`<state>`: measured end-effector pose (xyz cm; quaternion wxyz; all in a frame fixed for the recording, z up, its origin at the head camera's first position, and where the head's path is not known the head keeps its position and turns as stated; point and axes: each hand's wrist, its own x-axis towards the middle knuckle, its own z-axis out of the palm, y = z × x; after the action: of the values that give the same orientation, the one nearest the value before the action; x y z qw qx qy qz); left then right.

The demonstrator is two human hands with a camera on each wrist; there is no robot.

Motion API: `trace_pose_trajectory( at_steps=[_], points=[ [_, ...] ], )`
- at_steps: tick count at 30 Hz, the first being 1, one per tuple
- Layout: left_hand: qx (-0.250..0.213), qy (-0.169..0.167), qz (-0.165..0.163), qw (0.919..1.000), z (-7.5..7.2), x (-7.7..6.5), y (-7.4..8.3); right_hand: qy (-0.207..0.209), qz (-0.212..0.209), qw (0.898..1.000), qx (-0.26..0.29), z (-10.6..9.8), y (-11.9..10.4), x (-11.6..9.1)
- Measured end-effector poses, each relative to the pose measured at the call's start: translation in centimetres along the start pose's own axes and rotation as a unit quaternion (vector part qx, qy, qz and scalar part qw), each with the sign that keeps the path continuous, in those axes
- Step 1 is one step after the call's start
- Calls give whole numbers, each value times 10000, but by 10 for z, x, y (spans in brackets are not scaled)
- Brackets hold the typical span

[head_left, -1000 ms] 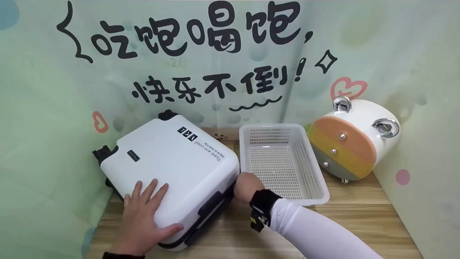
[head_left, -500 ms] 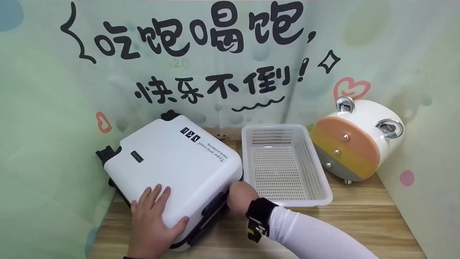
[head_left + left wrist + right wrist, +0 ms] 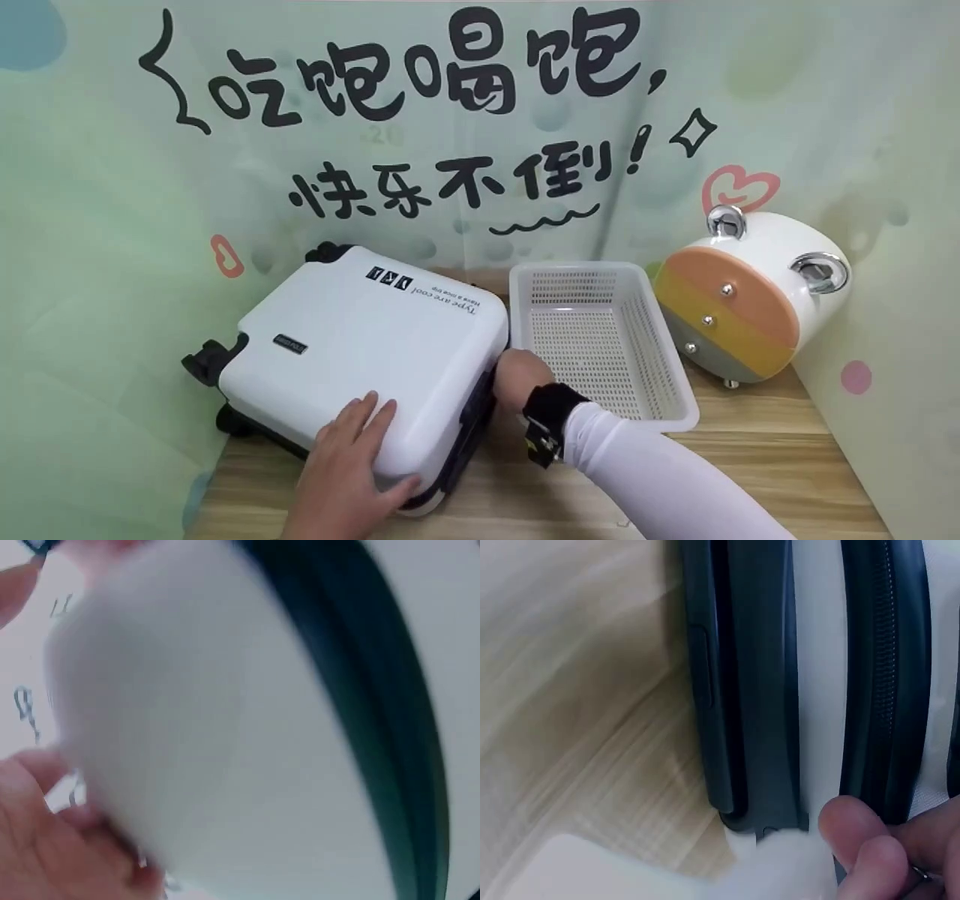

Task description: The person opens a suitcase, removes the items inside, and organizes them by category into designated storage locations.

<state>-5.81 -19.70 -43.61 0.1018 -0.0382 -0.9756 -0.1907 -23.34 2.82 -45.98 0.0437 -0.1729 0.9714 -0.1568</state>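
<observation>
A white hard-shell suitcase (image 3: 367, 345) with black wheels and dark trim lies flat on the wooden table. My left hand (image 3: 349, 469) rests on its near left part, fingers spread over the shell and thumb toward the near corner. In the left wrist view the shell (image 3: 195, 712) and a dark band (image 3: 360, 690) fill most of the picture. My right hand (image 3: 523, 381) is at the right corner of the suitcase. Its thumb and finger (image 3: 881, 862) pinch a small metal zipper pull (image 3: 921, 874) beside the black zipper (image 3: 885, 652), mostly hidden by the fingers.
A white perforated plastic basket (image 3: 679, 390) stands right of the suitcase, close to my right hand. Behind it to the right sits a white drum-shaped box (image 3: 795, 240) with a striped front and chrome rings. A printed cloth backdrop (image 3: 450, 135) encloses the table (image 3: 750, 465).
The suitcase has turned counterclockwise, its wheeled left end coming nearer and its near corner shifting right. My left hand moved right with it. My right hand came nearer, then went back to the right corner.
</observation>
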Motion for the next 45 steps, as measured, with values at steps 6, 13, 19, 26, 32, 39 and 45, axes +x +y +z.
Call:
trace_pose_trajectory(
  at_steps=[6, 13, 19, 26, 32, 39, 45],
  points=[
    [98, -121, 256, 9996, -7, 16, -41, -75, -99, 9999, -47, 2, 3, 1],
    [176, 195, 233, 9994, 9, 19, -47, -70, -202, 9997, -86, 4, 7, -3],
    [249, 313, 84, 9992, 12, 20, -39, -312, -216, 9989, 293, 6, 7, -11],
    [387, 470, -163, 9980, 21, 27, -20, -309, -417, 9967, 628, 9, 8, -19],
    [382, 112, -173, 9991, 13, 32, -14, -197, -425, 9971, 607, 10, 8, -19],
    [457, -4, 88, 9989, 1, 37, -45, -203, -410, 9974, 564, 10, 7, -18],
    [678, 444, 196, 9965, 11, 37, -52, -107, -412, 9975, 562, 10, 8, -19]
  ],
)
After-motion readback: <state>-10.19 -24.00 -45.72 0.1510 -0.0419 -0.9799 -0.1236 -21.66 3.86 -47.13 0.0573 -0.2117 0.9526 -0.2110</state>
